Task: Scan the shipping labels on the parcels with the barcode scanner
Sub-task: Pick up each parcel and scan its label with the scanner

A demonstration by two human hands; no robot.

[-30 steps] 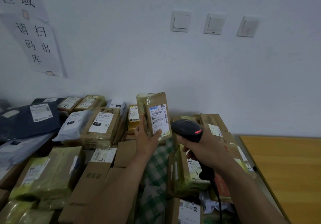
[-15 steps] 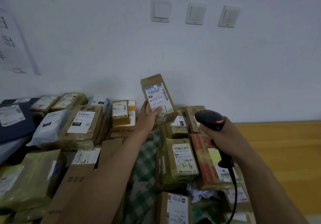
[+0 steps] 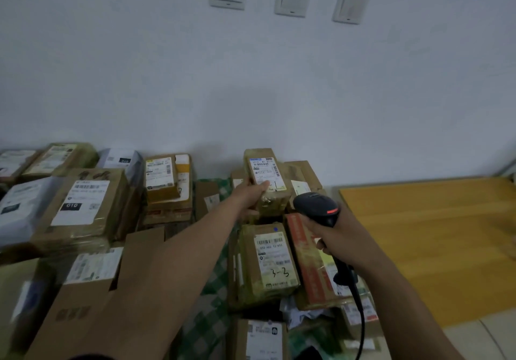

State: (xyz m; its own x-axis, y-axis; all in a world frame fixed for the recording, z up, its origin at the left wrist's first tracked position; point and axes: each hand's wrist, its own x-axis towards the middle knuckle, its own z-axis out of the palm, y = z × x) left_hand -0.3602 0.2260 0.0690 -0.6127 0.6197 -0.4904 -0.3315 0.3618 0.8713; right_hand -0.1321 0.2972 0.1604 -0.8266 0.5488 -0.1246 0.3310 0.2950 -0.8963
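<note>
Against the pale wall, my left hand (image 3: 250,192) grips a small oblong parcel (image 3: 275,203) wrapped in glossy yellowish tape, thumb on its white shipping label (image 3: 265,171). It sits low over the far cartons, and I cannot tell whether it touches them. My right hand (image 3: 335,237) is clenched round the handle of the black barcode scanner (image 3: 318,209), whose rounded head is just beside the parcel's near corner. Nearer me lie a taped box marked "3-3" (image 3: 268,262) and a red-printed carton (image 3: 308,259), on green checked cloth (image 3: 215,304).

Brown taped parcel (image 3: 275,202), white label (image 3: 265,171) facing up, just behind black barcode scanner (image 3: 315,206).
</note>
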